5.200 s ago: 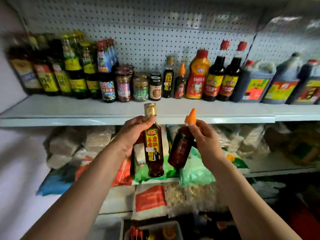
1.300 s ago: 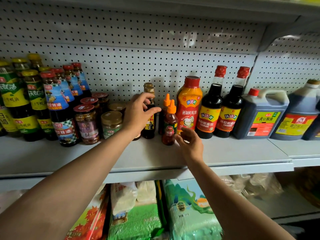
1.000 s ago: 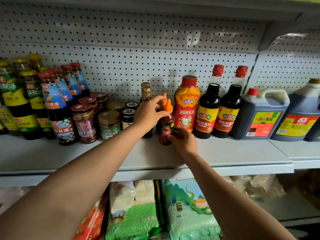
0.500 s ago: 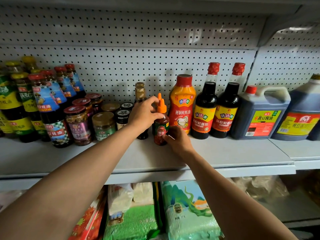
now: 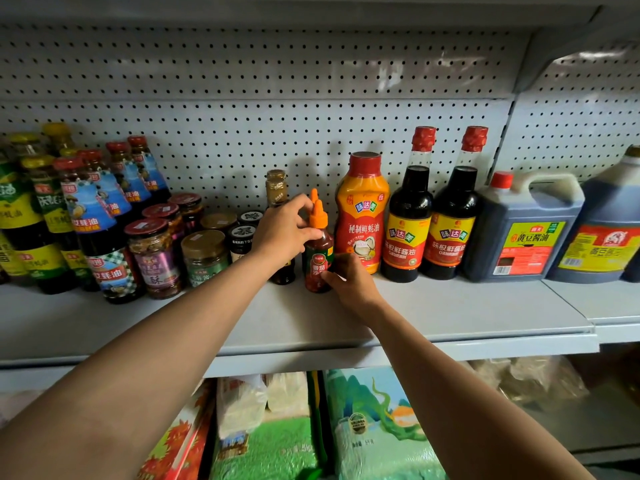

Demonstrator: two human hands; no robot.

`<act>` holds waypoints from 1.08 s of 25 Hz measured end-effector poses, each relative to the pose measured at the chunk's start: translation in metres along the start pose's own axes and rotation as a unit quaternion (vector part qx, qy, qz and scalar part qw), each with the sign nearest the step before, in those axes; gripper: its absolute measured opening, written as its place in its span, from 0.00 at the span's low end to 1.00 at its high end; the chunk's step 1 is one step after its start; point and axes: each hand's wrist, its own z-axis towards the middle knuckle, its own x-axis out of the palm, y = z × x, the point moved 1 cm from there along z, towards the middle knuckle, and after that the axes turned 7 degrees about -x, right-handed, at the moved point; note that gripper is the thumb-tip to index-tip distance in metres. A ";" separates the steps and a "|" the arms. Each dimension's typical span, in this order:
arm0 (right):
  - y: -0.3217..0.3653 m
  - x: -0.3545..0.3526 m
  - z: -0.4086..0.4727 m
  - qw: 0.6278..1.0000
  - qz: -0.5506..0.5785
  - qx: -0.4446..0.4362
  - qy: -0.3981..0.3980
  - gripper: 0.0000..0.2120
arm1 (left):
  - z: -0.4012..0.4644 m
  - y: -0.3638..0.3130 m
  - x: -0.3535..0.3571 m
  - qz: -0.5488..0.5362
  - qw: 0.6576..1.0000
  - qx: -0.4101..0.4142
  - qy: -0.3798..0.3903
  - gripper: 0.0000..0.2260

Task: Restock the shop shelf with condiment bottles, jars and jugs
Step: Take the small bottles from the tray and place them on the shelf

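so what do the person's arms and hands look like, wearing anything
Both forearms are bare as far as the frame shows: no sleeves, gloves, watch or bracelets. The left hand and right hand show no rings that I can make out. Fingernails look short and unpainted.

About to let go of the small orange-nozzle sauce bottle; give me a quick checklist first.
1. Small sauce bottle upright on shelf: ok.
2. Label faces front: ok.
3. Left hand off bottle: not ok, fingers at its shoulder.
4. Right hand off bottle: not ok, fingers on its lower side.
5. Clear of squeeze bottle beside it: cannot tell, hand hides the gap.
6. Base fully on shelf, away from front edge: ok.
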 end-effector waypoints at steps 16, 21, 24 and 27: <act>-0.002 0.011 0.005 0.996 -0.049 -0.019 -0.073 0.19 | 0.006 -0.001 0.004 0.050 0.998 -0.021 -0.030 0.11; 0.000 0.011 0.005 0.993 -0.088 -0.012 -0.077 0.19 | 0.009 0.000 0.004 0.066 0.997 -0.024 -0.034 0.11; 0.001 0.010 0.005 0.991 -0.104 -0.009 -0.079 0.20 | 0.010 0.000 0.006 0.070 0.997 -0.024 -0.036 0.11; 0.001 0.011 0.004 0.991 -0.102 -0.009 -0.082 0.20 | 0.010 0.000 0.007 0.072 0.996 -0.030 -0.041 0.12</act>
